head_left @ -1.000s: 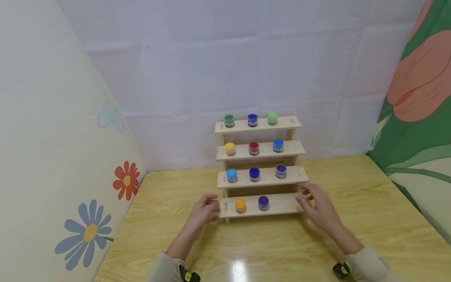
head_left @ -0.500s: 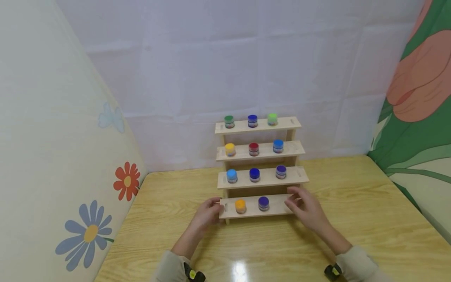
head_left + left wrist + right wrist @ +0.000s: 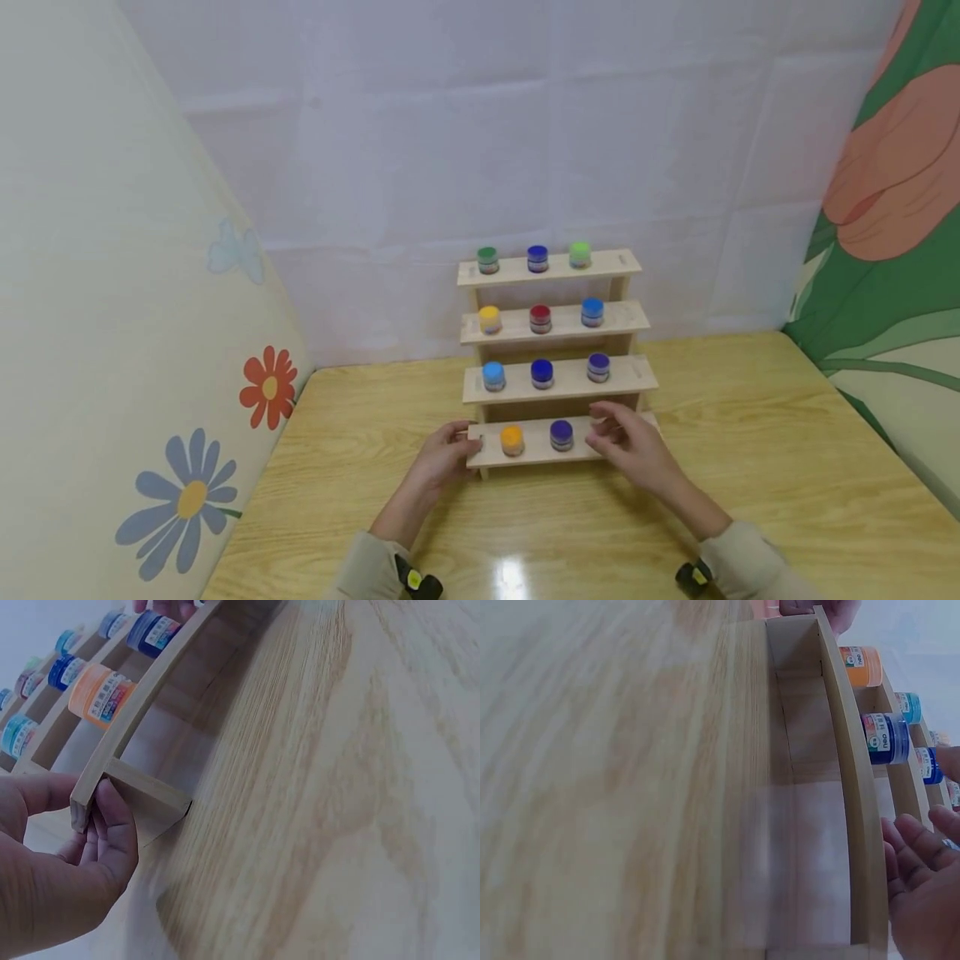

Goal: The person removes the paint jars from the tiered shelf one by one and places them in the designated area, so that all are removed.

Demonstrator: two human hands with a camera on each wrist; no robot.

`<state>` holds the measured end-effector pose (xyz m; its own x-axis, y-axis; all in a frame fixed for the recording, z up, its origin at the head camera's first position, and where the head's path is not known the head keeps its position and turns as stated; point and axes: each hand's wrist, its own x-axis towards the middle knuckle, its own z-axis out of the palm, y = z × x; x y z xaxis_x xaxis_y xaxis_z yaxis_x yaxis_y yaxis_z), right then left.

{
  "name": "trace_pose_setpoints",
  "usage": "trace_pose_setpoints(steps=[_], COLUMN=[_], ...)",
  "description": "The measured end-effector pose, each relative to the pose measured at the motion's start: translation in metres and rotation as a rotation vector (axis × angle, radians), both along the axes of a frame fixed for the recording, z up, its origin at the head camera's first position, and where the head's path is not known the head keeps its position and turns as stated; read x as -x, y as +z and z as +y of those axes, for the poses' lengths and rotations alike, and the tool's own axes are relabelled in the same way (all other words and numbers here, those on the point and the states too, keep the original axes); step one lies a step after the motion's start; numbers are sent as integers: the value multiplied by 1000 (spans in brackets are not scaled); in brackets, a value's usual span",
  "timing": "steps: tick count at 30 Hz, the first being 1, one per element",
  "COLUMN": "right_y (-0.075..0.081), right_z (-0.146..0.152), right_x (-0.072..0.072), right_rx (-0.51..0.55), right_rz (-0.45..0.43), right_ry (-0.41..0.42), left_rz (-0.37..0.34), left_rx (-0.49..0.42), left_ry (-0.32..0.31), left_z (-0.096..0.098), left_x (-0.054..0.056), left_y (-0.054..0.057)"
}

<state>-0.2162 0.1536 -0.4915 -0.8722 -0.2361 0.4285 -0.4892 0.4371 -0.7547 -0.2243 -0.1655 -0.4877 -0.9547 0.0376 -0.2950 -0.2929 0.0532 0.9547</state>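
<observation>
While the left hand [image 3: 444,457] pinches the wooden shelf [image 3: 567,377] at its bottom step's left end, the right hand [image 3: 636,448], fingers loosely bent and empty, is just right of the purple-lidded jar [image 3: 561,437]; wood contact unclear. Shelf stands on the table [image 3: 375,417], orange jar [image 3: 512,442] also on that step, three jars [image 3: 540,320] on each step above.

Behind the yellowish wood-grain table [image 3: 360,417] rises a creased white cloth [image 3: 420,167]. Left of the table, a cream panel [image 3: 112,250] bears 1 red flower [image 3: 270,387], 1 blue-grey flower [image 3: 192,498] — both yellow-centred — and 1 pale-blue butterfly [image 3: 236,250]. Right of it, 1 pink bloom [image 3: 900,167] on a green-leaved panel [image 3: 862,292].
</observation>
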Motion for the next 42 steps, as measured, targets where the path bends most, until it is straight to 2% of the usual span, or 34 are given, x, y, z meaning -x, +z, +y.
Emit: trace_pose_setpoints(steps=[7,16,29,42], right_y=[4,12,15,11], right_z=[-8,-19,-29,-30], right_x=[1,7,16,17], right_rx=[-30,-160,-275,-260], right_rz=[-75,-199,-257,-249], right_ry=[46,120,93,79], left_rz=[-5,-17,-37,-43], left_rx=[-67,-99,-117,-111], left_ry=[-59,-184,-187,-171], left_z=[-6,-18,-19,-18], left_x=[4,10,13,13], left_y=[-6,-6,-9,-10])
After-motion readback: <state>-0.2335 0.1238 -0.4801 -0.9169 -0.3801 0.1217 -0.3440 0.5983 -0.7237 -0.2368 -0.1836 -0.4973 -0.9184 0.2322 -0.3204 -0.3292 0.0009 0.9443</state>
